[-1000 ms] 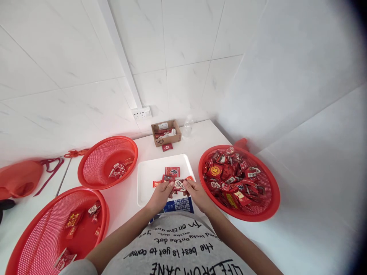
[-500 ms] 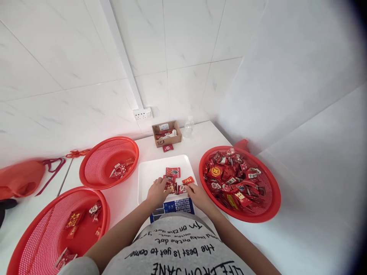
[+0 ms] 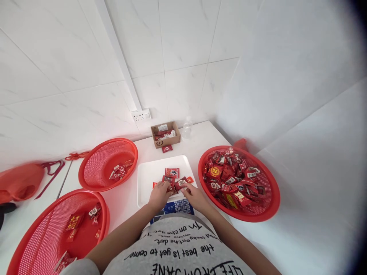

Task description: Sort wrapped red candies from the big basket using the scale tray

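A white tray (image 3: 149, 175) sits on a scale with a blue keypad (image 3: 179, 206) right in front of me. Several red candy packets (image 3: 172, 172) lie on the tray. My left hand (image 3: 159, 196) rests on the tray's near part, fingers closed over a red packet. My right hand (image 3: 195, 196) pinches another red packet (image 3: 181, 182) at its fingertips. Both hands meet over the small pile of packets.
A red basket (image 3: 266, 183) full of red packets stands at the right. Two red baskets (image 3: 97, 162) (image 3: 31, 244) with a few packets stand at the left. A cardboard box (image 3: 165, 133) and a clear bottle (image 3: 187, 127) stand by the wall.
A second ago both hands held one packet between them; it was put down. Now each hand grips a packet on the tray.
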Motion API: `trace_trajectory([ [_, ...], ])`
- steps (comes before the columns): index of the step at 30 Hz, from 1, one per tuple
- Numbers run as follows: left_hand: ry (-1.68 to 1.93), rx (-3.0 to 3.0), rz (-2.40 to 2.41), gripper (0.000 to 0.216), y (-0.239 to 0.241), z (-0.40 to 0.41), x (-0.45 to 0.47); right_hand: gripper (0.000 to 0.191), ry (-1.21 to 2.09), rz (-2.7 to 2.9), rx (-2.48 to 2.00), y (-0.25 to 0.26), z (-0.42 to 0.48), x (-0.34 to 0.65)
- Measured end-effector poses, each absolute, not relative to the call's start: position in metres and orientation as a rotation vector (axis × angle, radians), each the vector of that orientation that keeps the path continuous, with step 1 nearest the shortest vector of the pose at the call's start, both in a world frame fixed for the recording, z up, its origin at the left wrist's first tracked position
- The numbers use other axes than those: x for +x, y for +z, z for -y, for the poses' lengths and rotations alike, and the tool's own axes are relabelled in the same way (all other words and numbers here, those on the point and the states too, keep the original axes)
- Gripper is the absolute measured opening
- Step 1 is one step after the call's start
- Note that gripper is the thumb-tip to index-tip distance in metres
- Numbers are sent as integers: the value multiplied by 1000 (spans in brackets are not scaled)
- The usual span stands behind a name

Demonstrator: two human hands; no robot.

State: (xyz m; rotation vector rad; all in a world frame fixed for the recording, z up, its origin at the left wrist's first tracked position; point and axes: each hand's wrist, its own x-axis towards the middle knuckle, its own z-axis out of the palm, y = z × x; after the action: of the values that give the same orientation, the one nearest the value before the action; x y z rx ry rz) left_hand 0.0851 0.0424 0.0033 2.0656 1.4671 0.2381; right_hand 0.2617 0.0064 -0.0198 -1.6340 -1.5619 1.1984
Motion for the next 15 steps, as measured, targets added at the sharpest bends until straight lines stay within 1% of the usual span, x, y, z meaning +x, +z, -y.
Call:
trace_trajectory([
  [3,298,1955,-1394,7,8,-40,88,28,1187,1605,-1599,-10,-6,258],
  [6,478,1660,-1223,15,18,-39,92,26,1198,1627,-1503,2,-6,257],
  [9,641,1390,-1125,22,32,-39,97,31,1211,1592,-1448,14,-8,258],
  [11,655,1283,-1127,26,39,-38,99,33,1214,1527,-1452,20,-9,258],
  [15,569,1212,-1126,36,47,-35,103,36,1237,1369,-1419,25,-11,259],
])
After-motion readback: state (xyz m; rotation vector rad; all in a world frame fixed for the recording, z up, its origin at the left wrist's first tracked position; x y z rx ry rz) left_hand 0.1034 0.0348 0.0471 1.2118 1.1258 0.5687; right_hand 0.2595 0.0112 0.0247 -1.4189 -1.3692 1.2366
